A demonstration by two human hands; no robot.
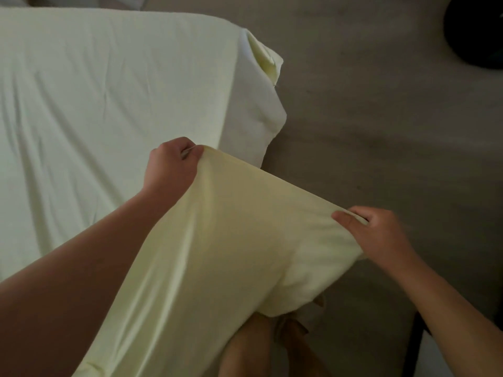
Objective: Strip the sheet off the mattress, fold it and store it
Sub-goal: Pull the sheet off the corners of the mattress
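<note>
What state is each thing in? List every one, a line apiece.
Sheet: pale yellow, near edge lifted and stretched taut between both hands; the rest lies on the mattress.
Mattress: white, its right corner bared, sheet peeled back there.
Left hand: grips the sheet's edge, fingers curled.
Right hand: pinches the sheet's edge, thumb on top.
Floor: carpeted, a dark object at the top right corner, cut off by the frame.

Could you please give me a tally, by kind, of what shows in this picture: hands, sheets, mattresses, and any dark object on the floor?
Hands: 2, the left hand and the right hand, each gripping the sheet
Sheets: 1, the pale yellow sheet
Mattresses: 1, the white mattress
Dark objects: 1, the dark object, top right
Total: 5
</note>
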